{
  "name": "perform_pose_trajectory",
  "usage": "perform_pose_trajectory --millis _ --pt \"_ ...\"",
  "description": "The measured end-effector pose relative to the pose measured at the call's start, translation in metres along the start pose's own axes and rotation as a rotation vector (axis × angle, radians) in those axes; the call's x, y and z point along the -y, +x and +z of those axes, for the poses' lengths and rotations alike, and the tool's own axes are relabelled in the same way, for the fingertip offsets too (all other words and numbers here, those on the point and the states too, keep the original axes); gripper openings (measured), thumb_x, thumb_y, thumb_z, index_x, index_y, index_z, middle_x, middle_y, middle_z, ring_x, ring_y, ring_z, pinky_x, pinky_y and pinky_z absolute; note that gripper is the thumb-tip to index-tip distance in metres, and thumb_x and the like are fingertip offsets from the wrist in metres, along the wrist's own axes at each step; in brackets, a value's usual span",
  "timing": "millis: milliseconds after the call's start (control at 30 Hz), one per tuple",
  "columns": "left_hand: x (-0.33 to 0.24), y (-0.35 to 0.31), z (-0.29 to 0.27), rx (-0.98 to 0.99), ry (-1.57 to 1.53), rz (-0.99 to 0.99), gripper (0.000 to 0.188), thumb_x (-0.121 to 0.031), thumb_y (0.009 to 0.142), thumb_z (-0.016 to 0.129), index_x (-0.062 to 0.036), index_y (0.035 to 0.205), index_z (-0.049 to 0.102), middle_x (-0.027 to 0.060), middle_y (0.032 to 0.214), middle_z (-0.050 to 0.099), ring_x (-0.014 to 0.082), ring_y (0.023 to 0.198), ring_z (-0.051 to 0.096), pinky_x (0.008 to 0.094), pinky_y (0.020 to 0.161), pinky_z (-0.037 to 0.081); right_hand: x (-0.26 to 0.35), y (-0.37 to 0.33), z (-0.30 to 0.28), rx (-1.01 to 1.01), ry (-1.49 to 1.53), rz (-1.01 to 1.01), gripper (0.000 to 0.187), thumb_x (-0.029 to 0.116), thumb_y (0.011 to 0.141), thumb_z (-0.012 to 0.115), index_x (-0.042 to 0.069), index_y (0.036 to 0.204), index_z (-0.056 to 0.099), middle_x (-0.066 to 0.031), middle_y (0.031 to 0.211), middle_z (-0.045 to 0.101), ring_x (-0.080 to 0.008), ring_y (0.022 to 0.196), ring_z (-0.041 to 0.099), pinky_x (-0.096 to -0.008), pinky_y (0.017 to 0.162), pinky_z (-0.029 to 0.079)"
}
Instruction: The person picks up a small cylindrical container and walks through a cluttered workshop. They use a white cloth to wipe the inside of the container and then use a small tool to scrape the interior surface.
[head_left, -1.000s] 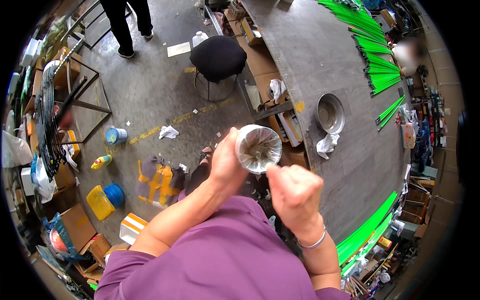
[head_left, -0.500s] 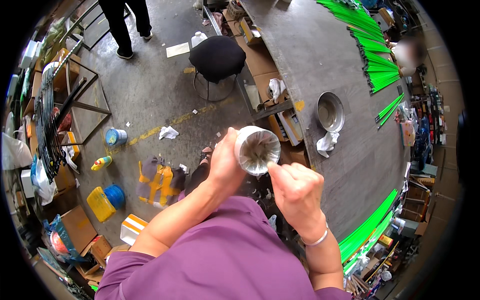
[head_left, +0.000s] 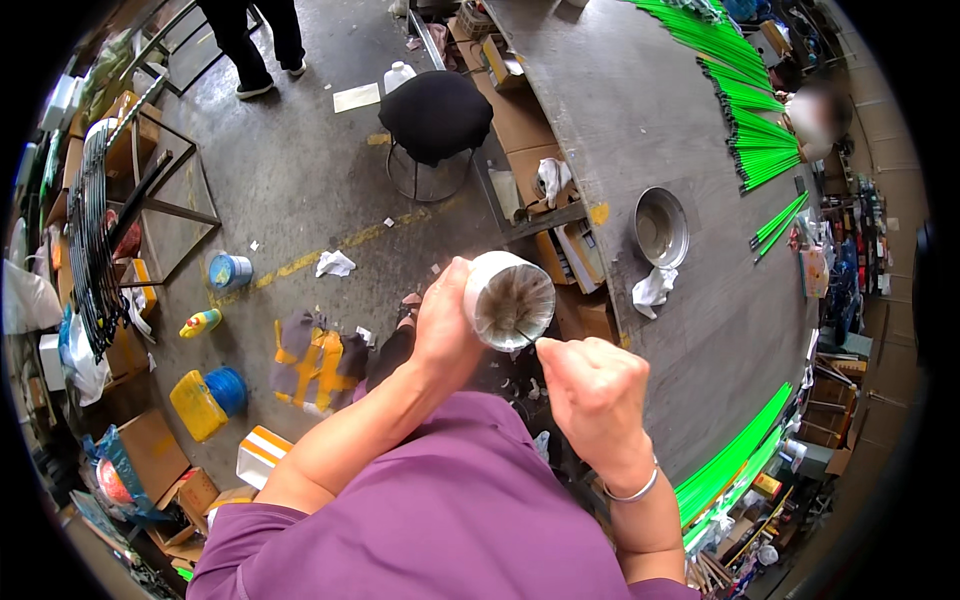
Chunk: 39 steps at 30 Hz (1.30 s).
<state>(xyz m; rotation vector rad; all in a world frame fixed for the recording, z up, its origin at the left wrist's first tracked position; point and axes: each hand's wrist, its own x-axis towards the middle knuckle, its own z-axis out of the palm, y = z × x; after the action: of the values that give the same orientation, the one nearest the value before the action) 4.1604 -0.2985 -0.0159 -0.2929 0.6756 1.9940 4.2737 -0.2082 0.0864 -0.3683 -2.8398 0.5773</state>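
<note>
My left hand (head_left: 443,325) is wrapped around a white cup-like container (head_left: 477,290), held in front of my body with its mouth facing up toward me. A greyish, shiny, streaked inside (head_left: 512,300) shows; what coats or fills it I cannot make out. Just right of the rim, my right hand (head_left: 597,385) is closed in a pinch. From its fingertips a thin dark stick (head_left: 528,337) reaches over the rim into the container. The end inside is hard to see. A bracelet circles my right wrist.
At right, a grey table (head_left: 700,350) carries a metal bowl (head_left: 661,228), a crumpled white cloth (head_left: 655,288) and bundles of green rods (head_left: 760,150). A black-covered stool (head_left: 435,115) stands ahead. On the floor are a blue can (head_left: 231,271) and a person's legs (head_left: 245,45) farther off.
The container has shifted slightly left, and my right hand sits a little lower and farther from the rim. The thin dark stick now shows. The far person's foot has moved.
</note>
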Motion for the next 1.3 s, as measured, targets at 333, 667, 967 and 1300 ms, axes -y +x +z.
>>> perform_pose_trajectory --millis 333,667,967,1300 --pt "-0.002 0.002 0.002 -0.015 0.022 0.04 0.03 -0.031 0.102 0.038 -0.0068 0.098 0.056 0.0055 0.096 0.062 0.0151 0.088 0.059 0.0335 0.084 0.05 -0.008 0.01 -0.006 -0.006 -0.172 0.029 0.006 0.001 0.076 0.067 0.002 0.075 0.061 -0.0097 0.056 0.05 -0.0276 0.051 0.053 -0.0366 0.048 0.041" --pt "-0.003 -0.003 0.002 -0.018 0.011 0.03 0.029 -0.031 0.102 0.04 -0.0075 0.096 0.055 0.0048 0.096 0.063 0.0146 0.088 0.06 0.0326 0.082 0.05 -0.006 0.005 -0.002 -0.011 -0.069 0.07 0.01 -0.001 0.073 0.069 0.002 0.082 0.065 -0.0101 0.067 0.062 -0.027 0.059 0.059 -0.035 0.053 0.045" --pt "0.002 0.002 -0.006 -0.024 0.016 0.014 0.037 -0.031 0.103 0.03 -0.001 0.112 0.05 0.0145 0.105 0.062 0.0228 0.092 0.064 0.0364 0.08 0.055 0.003 0.014 -0.01 -0.024 -0.007 0.008 0.01 -0.001 0.073 0.069 0.002 0.081 0.064 -0.0101 0.065 0.06 -0.0262 0.058 0.058 -0.0334 0.052 0.044" --pt "-0.001 0.003 -0.003 -0.02 0.019 -0.014 0.038 -0.032 0.103 0.03 -0.0013 0.114 0.051 0.0131 0.106 0.062 0.0225 0.093 0.064 0.0363 0.081 0.054 -0.011 0.01 -0.001 -0.08 -0.049 -0.034 0.011 -0.001 0.07 0.064 0.007 0.077 0.061 -0.0045 0.057 0.051 -0.0213 0.051 0.052 -0.0335 0.046 0.04"
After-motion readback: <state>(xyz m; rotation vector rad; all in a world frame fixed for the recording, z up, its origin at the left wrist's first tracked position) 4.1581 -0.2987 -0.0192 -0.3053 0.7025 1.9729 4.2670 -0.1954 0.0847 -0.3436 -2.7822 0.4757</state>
